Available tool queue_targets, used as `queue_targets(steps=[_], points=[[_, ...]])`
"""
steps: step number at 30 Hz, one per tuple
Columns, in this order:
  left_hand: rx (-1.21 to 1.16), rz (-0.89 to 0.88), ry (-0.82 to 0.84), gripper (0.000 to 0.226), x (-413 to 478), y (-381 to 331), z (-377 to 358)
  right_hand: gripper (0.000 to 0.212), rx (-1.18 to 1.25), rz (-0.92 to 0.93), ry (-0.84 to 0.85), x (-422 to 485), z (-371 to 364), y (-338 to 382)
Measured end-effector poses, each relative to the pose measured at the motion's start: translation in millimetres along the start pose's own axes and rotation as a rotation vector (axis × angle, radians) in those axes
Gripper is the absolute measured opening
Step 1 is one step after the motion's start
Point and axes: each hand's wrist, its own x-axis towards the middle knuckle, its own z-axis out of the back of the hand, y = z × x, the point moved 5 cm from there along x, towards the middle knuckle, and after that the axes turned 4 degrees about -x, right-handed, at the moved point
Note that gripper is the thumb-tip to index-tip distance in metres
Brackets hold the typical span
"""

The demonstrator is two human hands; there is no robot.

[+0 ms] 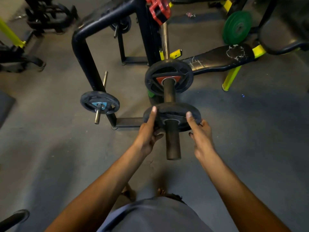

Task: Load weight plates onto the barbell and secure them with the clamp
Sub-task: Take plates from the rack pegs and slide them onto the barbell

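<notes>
Gripping small black plate [173,113] on barbell sleeve [172,139], left hand [148,131] and right hand [199,131] clamping opposite rims; larger plate [168,77] sitting beyond.

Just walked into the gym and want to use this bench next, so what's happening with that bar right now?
A person is loading the barbell sleeve. Both hands, left hand and right hand, grip a small black plate that is threaded onto the sleeve but sits apart from the larger red-marked plate further in. The red clamp sits up on the rack, not on the sleeve.
</notes>
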Motion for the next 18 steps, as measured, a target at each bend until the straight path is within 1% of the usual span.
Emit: queue_targets(steps=[2,3,6,8,10,12,13,15,16,18], points=[[-0.107,-0.006,-0.014,0.067,13.2,-11.4,-11.3,0.094,0.036,0.026,-0.014,10.7,-4.3,5.1],[-0.112,-0.014,-0.019,0.067,20.4,-14.6,-12.4,0.103,0.052,0.039,-0.014,16.8,-6.5,8.3],[-0.094,-0.013,-0.004,0.071,41.8,-27.2,-16.3,0.127,0.071,0.064,-0.002,43.9,-14.6,22.7],[-0.077,-0.02,-0.007,0.077,58.6,-41.7,-21.5,0.147,0.091,0.05,0.012,65.2,-24.0,33.9],[-0.043,-0.031,-0.002,0.083,73.4,-58.6,-30.3,0.155,0.125,0.037,0.028,85.9,-33.4,44.9],[-0.012,-0.04,-0.005,0.084,88.6,-75.9,-36.6,0.152,0.154,0.035,0.048,102.5,-43.5,58.3],[0.002,-0.04,-0.008,0.086,95.2,-84.5,-39.7,0.144,0.157,0.032,0.054,108.0,-48.3,66.3],[0.025,-0.034,-0.008,0.089,106.1,-98.9,-46.1,0.12,0.165,0.025,0.042,118.7,-55.6,80.4],[0.033,-0.023,-0.009,0.091,112.0,-102.8,-48.2,0.113,0.162,0.016,0.032,125.5,-57.3,84.0],[0.039,-0.019,-0.022,0.093,122.0,-106.1,-48.7,0.111,0.134,0.012,0.012,134.8,-59.5,87.5]])
